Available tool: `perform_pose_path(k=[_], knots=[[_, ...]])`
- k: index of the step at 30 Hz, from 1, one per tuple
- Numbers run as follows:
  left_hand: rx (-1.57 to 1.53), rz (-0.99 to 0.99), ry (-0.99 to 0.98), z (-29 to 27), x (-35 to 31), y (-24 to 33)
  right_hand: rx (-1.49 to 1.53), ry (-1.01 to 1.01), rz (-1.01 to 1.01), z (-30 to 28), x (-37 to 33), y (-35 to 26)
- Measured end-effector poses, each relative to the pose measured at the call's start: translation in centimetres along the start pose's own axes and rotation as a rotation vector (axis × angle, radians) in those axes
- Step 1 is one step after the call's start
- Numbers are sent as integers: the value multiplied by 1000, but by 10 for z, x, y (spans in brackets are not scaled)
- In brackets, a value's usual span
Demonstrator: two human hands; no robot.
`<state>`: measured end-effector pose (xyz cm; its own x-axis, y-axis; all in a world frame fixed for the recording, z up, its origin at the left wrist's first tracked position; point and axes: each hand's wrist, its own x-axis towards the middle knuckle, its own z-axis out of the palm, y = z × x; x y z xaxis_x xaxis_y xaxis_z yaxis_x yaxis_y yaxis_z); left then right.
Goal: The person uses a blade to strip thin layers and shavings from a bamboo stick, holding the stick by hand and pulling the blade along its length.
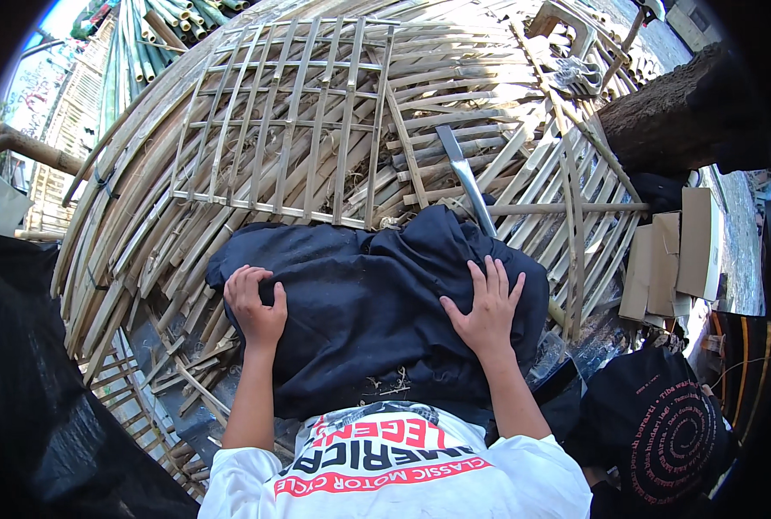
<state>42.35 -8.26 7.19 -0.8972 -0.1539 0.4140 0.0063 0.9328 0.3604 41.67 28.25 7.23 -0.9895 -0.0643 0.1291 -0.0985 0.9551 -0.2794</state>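
Note:
My left hand rests on the black cloth spread over my lap and knees, its fingers slightly bent and the thumb apart. On the cloth's right side lies my right hand, fingers spread wide. Neither one holds anything. Just beyond the right knee, a long flat metal blade slants up, its lower end hidden behind the cloth. Farther off, a lattice panel of bamboo slats lies on a big heap of split bamboo strips. A few plant scraps cling to the cloth near my shirt.
Bent cardboard stands at the right, below a thick tree trunk. Another person in a black printed shirt is close at the lower right. Black sheeting hangs at the left. A bundle of pale ties lies at the back right.

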Motion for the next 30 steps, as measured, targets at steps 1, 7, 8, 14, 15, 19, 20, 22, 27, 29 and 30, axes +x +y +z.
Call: perform_pose_path(k=[1, 7, 8, 14, 15, 19, 20, 22, 27, 29, 30], knots=[[-43, 30, 12, -2, -6, 1, 12, -25, -54, -3, -1, -1], [-16, 136, -161, -31, -112, -7, 14, -202, -249, -18, -13, 10], [-2, 130, -188, -35, -136, -14, 11, -205, -257, -17, -16, 11], [-120, 45, -199, -31, -180, -24, -23, -224, -242, -19, -23, 10], [-132, 51, -183, -27, -179, -25, -30, -222, -237, -20, -23, 7], [-150, 57, -155, -25, -181, -31, 75, -241, -226, -19, -19, -11], [-144, 45, -154, -27, -183, -33, 116, -227, -241, -21, -17, -19], [-146, 21, -153, -29, -185, -32, 240, -211, -279, -26, -11, -35], [-112, 91, -92, -27, -159, -19, 615, -167, -404, -33, 8, -66], [-64, 155, -81, -39, -129, -17, 775, -174, -481, -31, 15, -96], [-37, 180, -82, -50, -113, -17, 837, -186, -554, -36, 17, -114]])
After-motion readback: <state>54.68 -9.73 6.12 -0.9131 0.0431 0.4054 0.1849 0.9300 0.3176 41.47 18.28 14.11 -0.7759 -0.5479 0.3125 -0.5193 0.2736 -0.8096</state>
